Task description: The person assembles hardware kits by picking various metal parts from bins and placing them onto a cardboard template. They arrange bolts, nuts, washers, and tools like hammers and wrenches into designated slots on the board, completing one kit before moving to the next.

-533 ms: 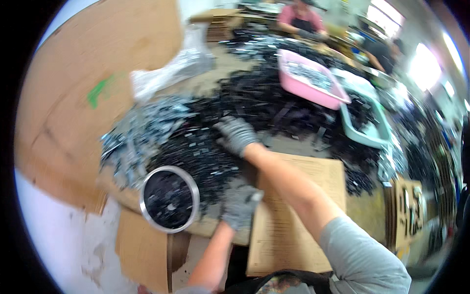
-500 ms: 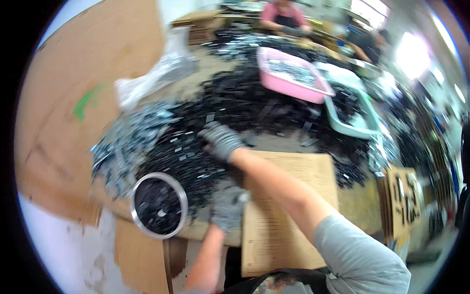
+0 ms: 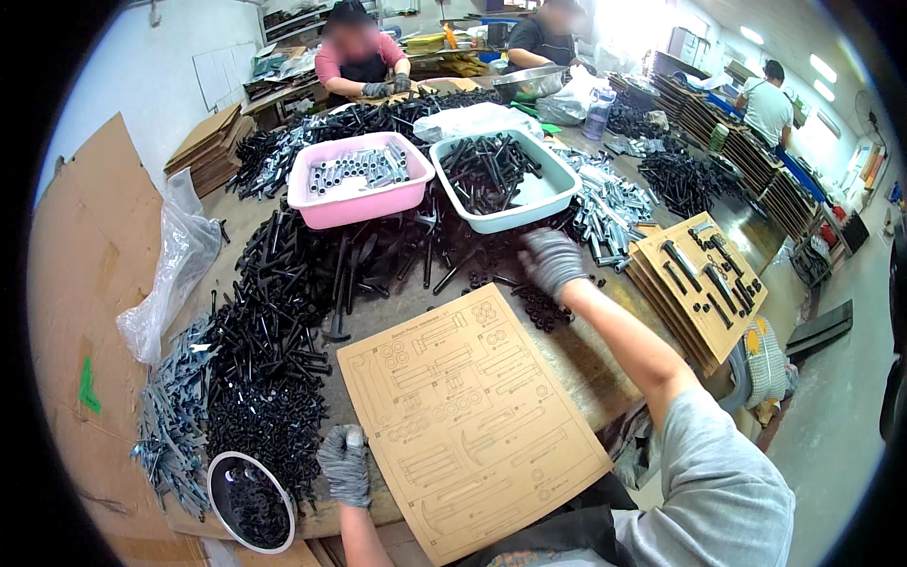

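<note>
My left hand (image 3: 345,465), in a grey glove, rests at the left edge of a printed brown cardboard sheet (image 3: 472,416), beside a heap of small black screws (image 3: 260,402). Its fingers are curled in, and what they hold, if anything, is hidden. Beyond the sheet's far right corner my gloved right hand (image 3: 553,262) reaches with fingers apart over black hardware, just below the teal basin (image 3: 529,215). Nothing shows in it. Small black nuts (image 3: 545,310) lie scattered near its wrist. The sheet carries outline drawings of bolts, nuts and tubes.
A pink basin (image 3: 364,206) holds silver tubes. Long black bolts (image 3: 274,293) and silver strips (image 3: 170,416) are heaped leftward, near a round white-rimmed container (image 3: 215,491). Stacked boards with mounted hardware (image 3: 699,283) stand right. Co-workers (image 3: 359,61) work across the table.
My view has swung rightward. My right hand has moved from the small-screw heap at the left to the hardware below the teal basin. My left hand stays by the sheet's left edge.
</note>
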A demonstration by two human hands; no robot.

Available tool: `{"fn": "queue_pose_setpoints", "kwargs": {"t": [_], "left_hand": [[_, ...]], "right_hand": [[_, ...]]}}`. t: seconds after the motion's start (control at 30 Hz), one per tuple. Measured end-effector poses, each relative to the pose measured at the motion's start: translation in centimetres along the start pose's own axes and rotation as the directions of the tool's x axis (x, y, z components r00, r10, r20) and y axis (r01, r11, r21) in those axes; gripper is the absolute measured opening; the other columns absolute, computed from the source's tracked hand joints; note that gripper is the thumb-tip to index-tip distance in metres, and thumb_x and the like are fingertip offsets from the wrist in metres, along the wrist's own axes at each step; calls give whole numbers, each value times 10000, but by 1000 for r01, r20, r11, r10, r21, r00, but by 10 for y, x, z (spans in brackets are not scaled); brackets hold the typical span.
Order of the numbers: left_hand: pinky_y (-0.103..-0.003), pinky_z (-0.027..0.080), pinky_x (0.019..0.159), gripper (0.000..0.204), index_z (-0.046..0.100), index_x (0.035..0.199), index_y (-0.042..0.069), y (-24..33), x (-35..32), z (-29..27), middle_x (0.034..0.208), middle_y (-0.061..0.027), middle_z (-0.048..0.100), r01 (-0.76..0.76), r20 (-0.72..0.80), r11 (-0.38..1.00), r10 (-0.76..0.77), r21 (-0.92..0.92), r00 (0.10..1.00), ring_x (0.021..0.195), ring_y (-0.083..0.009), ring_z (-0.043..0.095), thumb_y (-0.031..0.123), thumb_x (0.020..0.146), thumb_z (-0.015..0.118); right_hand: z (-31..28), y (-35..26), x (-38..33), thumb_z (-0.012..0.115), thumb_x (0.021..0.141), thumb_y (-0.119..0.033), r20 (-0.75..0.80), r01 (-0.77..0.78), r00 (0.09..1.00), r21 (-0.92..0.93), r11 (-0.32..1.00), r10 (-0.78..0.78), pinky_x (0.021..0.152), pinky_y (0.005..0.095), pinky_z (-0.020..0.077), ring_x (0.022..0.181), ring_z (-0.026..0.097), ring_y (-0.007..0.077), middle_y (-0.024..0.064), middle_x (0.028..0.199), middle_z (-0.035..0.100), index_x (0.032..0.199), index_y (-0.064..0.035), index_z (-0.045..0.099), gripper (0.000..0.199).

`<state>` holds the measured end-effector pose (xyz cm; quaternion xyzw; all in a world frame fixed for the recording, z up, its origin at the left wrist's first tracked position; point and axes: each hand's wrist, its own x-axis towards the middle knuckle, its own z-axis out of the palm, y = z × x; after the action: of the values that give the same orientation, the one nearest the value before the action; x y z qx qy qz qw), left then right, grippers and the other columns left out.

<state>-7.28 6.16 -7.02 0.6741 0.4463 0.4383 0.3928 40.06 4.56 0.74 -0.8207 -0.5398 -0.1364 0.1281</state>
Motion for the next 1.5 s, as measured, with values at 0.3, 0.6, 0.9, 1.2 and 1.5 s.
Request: {"fn": "queue_pose_setpoints", "kwargs": {"t": [0.3, 0.6, 0.9, 1.2, 1.5], "left_hand": [[-280, 422, 557, 255, 597, 744, 40, -1, -3, -2, 646, -9, 578, 55, -12, 998, -56, -24, 998, 594, -98, 500, 230, 911, 629], [-251, 411, 540, 204, 598, 754, 39, -2, -1, 1, 660, 4, 569, 26, -37, 999, -27, -32, 999, 589, -77, 483, 148, 925, 595], [-282, 420, 556, 230, 617, 786, 28, 13, -3, -2, 648, -26, 571, -24, -29, 996, 27, 87, 999, 601, -103, 499, 206, 931, 598], [-285, 445, 618, 203, 650, 833, 24, 12, -3, -3, 708, -41, 612, 75, 2, 996, -75, 37, 997, 652, -106, 513, 212, 909, 637], [-222, 465, 612, 142, 661, 924, 47, 32, 13, -5, 795, -19, 645, 138, 88, 990, -136, -12, 987, 677, -84, 579, 182, 919, 617]], "right_hand": [[5, 39, 10, 679, 737, -474, 270, -309, 908, -92, 947, 322, 969, 461, 448, 1166, 530, 371, 228, 1290, 505, 1296, -51, 496, 724], [-7, 34, 15, 649, 737, -242, 479, -133, 859, -129, 983, 179, 817, 451, 532, 976, 654, 370, 214, 1051, 669, 1095, -38, 617, 413], [11, 77, 6, 723, 691, -177, 450, -469, 857, 486, 737, 249, 653, 332, 535, 718, 652, 230, 124, 821, 693, 927, -61, 673, 267], [-59, -122, -55, 632, 774, -58, 601, -113, 646, 684, 721, -470, 591, 294, 537, 671, 637, 142, 65, 750, 652, 895, -12, 615, 130], [-38, -141, -85, 684, 787, -178, 416, -28, 788, 761, 648, -454, 738, 345, 529, 792, 671, 243, 132, 874, 696, 1007, -49, 676, 256]]}}
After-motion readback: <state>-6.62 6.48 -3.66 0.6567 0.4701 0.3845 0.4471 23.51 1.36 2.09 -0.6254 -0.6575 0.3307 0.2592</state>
